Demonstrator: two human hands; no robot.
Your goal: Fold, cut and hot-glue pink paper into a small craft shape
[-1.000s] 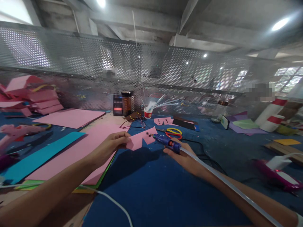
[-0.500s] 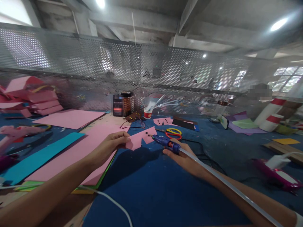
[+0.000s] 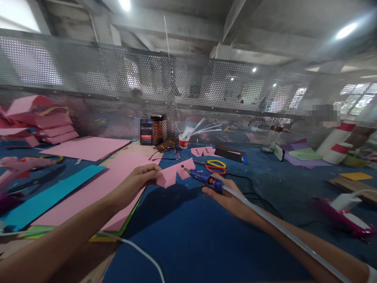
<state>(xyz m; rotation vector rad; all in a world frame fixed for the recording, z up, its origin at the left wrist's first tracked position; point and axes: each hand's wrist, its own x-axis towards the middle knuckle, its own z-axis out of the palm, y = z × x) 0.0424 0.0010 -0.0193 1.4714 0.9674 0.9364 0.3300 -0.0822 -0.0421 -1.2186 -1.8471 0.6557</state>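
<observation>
My left hand point(image 3: 147, 173) pinches the left end of a notched pink paper piece point(image 3: 167, 177), held up over the blue tabletop point(image 3: 188, 236). A small black square point(image 3: 182, 166) sits on the piece's right part. In my right hand point(image 3: 220, 196) is a blue glue gun point(image 3: 203, 178), a long clear glue stick point(image 3: 265, 216) trailing from its back. Its nozzle tip is at the paper, just right of the black square; whether it touches, I cannot tell. My right fingers are wrapped round the gun, partly hidden behind it.
Beyond my hands lie scissors point(image 3: 216, 165), glasses point(image 3: 176, 154), another pink piece with black squares point(image 3: 201, 151) and a cup of glue sticks point(image 3: 184, 141). Pink sheets point(image 3: 118, 177) and a blue strip point(image 3: 59, 192) lie left. A pink glue gun point(image 3: 20, 167) is far left; a magenta device point(image 3: 344, 220) is right.
Almost nothing has moved. The glue gun's nozzle has shifted very slightly at the paper beside the black square, and my left hand keeps its hold on the pink piece.
</observation>
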